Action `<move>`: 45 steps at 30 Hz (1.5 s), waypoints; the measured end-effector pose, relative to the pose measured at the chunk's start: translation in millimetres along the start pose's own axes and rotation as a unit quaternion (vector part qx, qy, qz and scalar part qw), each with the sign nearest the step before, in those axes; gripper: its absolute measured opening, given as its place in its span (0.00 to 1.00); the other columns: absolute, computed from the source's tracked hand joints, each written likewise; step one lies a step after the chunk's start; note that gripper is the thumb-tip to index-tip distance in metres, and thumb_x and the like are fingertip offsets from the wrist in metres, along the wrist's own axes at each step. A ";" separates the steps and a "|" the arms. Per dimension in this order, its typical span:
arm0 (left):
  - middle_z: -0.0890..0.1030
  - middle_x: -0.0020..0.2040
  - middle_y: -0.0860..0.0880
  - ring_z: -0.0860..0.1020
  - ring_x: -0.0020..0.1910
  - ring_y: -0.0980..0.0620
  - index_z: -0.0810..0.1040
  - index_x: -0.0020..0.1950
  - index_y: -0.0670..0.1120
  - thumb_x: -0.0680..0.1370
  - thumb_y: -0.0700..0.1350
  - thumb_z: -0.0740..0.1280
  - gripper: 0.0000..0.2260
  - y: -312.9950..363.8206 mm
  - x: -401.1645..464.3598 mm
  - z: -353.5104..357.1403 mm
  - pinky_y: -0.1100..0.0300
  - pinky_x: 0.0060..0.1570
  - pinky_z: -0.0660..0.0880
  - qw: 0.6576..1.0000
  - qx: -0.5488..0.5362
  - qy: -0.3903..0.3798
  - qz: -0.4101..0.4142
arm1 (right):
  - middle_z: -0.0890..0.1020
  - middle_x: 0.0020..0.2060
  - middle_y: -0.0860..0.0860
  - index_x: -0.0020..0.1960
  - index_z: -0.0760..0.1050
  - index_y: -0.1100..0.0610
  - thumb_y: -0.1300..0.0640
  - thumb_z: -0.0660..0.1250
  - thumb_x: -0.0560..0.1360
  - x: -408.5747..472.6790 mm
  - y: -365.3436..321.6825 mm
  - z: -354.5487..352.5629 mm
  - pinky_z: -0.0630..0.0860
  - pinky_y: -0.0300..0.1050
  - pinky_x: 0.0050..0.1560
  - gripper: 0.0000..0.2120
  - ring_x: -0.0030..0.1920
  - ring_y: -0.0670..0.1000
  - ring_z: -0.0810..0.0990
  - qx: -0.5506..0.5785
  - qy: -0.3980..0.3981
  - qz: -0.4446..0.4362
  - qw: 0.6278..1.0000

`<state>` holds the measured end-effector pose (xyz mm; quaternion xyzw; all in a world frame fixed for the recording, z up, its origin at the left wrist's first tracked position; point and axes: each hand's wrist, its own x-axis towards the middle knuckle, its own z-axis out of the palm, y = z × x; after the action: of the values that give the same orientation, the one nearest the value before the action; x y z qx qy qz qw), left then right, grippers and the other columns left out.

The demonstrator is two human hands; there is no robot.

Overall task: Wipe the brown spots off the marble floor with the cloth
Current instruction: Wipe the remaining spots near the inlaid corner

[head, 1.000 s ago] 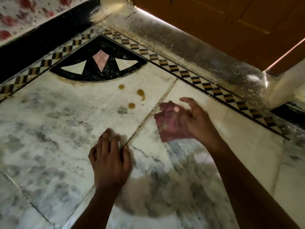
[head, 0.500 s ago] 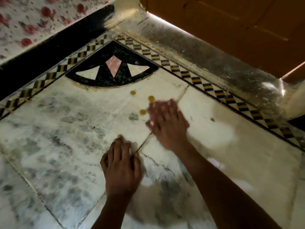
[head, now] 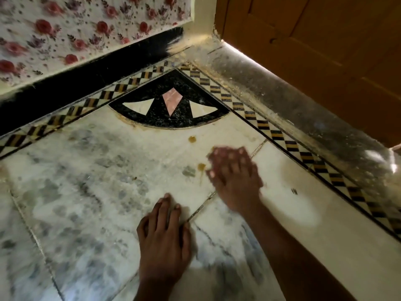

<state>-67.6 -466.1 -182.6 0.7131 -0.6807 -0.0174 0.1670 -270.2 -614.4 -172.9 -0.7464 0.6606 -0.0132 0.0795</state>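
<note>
Marble floor (head: 91,192) corner: left hand (head: 165,237) flat; blurred right hand (head: 234,172), grip unclear, beside brown spots (head: 201,166).

Grey-veined marble floor (head: 86,192) carries brown spots (head: 192,139) and both flat hands.

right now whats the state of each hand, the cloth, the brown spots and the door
left hand: flat on the marble floor, fingers straight, holding nothing
right hand: blurred, fingers spread, pressing down beside the spots
cloth: not visible; likely under the right hand, cannot confirm
upper brown spot: still on the floor, uncovered
lower brown spot: still there, at the right hand's fingertips, a faint streak below it
wooden door: light shows under its bottom edge
</note>
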 end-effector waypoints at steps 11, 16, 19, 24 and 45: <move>0.74 0.80 0.42 0.76 0.76 0.42 0.82 0.69 0.45 0.79 0.55 0.63 0.23 2.3 0.0 0.6 0.42 0.69 0.69 1.000 -0.015 0.010 -0.001 | 0.53 0.87 0.59 0.87 0.52 0.46 0.33 0.42 0.85 76.6 5.6 8.5 0.48 0.74 0.82 0.35 0.86 0.69 0.43 0.031 0.042 0.164 0.985; 0.73 0.80 0.42 0.76 0.76 0.41 0.82 0.69 0.45 0.79 0.55 0.64 0.23 0.1 0.5 1.0 0.41 0.69 0.71 1.000 -0.016 0.002 -0.005 | 0.52 0.88 0.49 0.87 0.51 0.39 0.34 0.47 0.87 -7.7 12.6 15.1 0.55 0.68 0.83 0.29 0.88 0.58 0.46 -0.058 0.009 -0.148 0.987; 0.72 0.81 0.43 0.75 0.77 0.41 0.81 0.70 0.46 0.79 0.55 0.64 0.23 1.1 1.4 -1.1 0.40 0.70 0.71 1.000 -0.023 -0.008 -0.004 | 0.55 0.87 0.54 0.87 0.52 0.42 0.34 0.47 0.86 -1.6 35.0 2.9 0.58 0.68 0.81 0.32 0.87 0.63 0.51 -0.023 0.037 0.025 0.999; 0.71 0.82 0.43 0.71 0.80 0.42 0.81 0.71 0.45 0.79 0.54 0.64 0.24 0.9 -1.4 3.6 0.37 0.75 0.67 1.000 -0.016 0.003 -0.011 | 0.41 0.88 0.55 0.87 0.38 0.45 0.33 0.40 0.86 126.3 -18.2 -13.0 0.41 0.72 0.83 0.34 0.86 0.66 0.37 0.097 0.006 0.218 0.971; 0.60 0.87 0.43 0.62 0.86 0.45 0.63 0.85 0.40 0.83 0.55 0.57 0.32 0.6 -0.2 5.9 0.40 0.81 0.64 0.999 -0.007 -0.020 -0.034 | 0.47 0.88 0.46 0.86 0.47 0.35 0.34 0.48 0.87 47.9 -73.1 6.3 0.48 0.69 0.84 0.29 0.87 0.59 0.40 -0.004 -0.033 -0.187 0.982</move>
<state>-69.7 -467.2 -188.0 0.7341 -0.6591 -0.0421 0.1581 -191.4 -652.7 -173.2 -0.8573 0.5061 -0.0007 0.0944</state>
